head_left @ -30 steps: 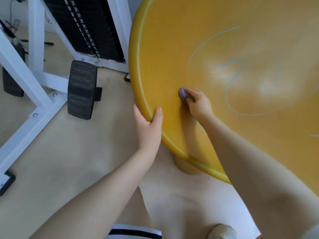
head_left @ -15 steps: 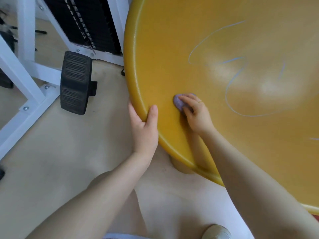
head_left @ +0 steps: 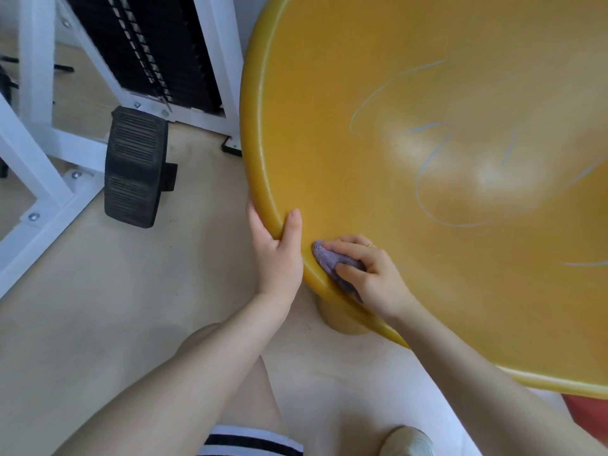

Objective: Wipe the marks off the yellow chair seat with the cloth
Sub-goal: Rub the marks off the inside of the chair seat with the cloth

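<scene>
While gripping the soft purple cloth (head_left: 332,263) in the right hand (head_left: 371,274) at the stiff, slick yellow chair seat's (head_left: 378,93) near rim, steady with left hand (head_left: 278,255) clamped there.

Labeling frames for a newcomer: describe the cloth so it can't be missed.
Find the big yellow seat. At its near-left rim, beside the left hand gripping the edge, the right hand presses a small wad on the seat: the cloth, the only purple, fuzzy thing.
</scene>
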Tool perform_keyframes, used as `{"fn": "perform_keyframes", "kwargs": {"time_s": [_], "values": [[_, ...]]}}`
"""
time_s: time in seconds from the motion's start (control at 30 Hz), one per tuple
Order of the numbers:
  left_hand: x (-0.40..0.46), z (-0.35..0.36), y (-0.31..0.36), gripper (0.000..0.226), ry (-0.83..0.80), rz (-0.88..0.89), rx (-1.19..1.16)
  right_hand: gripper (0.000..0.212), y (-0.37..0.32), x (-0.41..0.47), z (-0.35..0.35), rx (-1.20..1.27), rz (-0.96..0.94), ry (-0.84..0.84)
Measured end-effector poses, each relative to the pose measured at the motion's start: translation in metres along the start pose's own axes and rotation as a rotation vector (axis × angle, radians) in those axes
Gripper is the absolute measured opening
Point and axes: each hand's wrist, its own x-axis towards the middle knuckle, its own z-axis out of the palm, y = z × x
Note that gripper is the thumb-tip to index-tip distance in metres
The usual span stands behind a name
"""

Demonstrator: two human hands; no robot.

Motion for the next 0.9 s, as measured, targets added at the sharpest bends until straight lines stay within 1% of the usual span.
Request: {"fn": "perform_keyframes", "kwargs": {"time_s": [0.07,0.2,0.3,0.37,0.47,0.57,0.63,0.7,0.77,0.83,0.9], "values": [[0.001,-0.001,-0.002,0.059,-0.007,-0.006,0.003,0.034,0.008,0.012,0.001,-0.058,-0.011,0.03],[0.001,-0.001,-0.001,0.062,-0.016,-0.035,0.012,0.038,0.037,0.065,-0.011,-0.253,-0.02,0.188],[0.001,-0.002,-0.001,0.063,-0.021,-0.041,0.024,0.041,0.06,0.107,-0.036,-0.424,0.089,0.269],[0.0,-0.001,0.0,0.063,-0.026,-0.04,0.04,0.044,0.067,0.119,-0.043,-0.473,0.172,0.287],[-0.001,-0.002,0.001,0.063,-0.025,-0.041,0.047,0.045,0.06,0.097,-0.03,-0.372,0.169,0.237],[-0.002,-0.001,0.002,0.064,-0.017,-0.046,0.046,0.044,0.042,0.032,-0.014,-0.287,0.112,0.084],[-0.002,-0.002,0.004,0.063,-0.015,-0.046,0.04,0.049,0.028,-0.012,-0.008,-0.238,0.071,0.023],[-0.002,-0.002,0.005,0.061,-0.022,-0.047,0.024,0.048,0.025,-0.035,-0.007,-0.221,0.034,0.024],[-0.003,-0.002,0.005,0.061,-0.023,-0.058,0.024,0.045,0.028,-0.035,-0.006,-0.265,0.0,0.051],[-0.002,-0.002,0.005,0.061,-0.03,-0.06,0.036,0.042,0.035,-0.018,-0.007,-0.353,-0.05,0.087],[-0.003,-0.003,0.004,0.062,-0.039,-0.067,0.048,0.04,0.048,0.009,-0.01,-0.424,-0.028,0.127]]}}
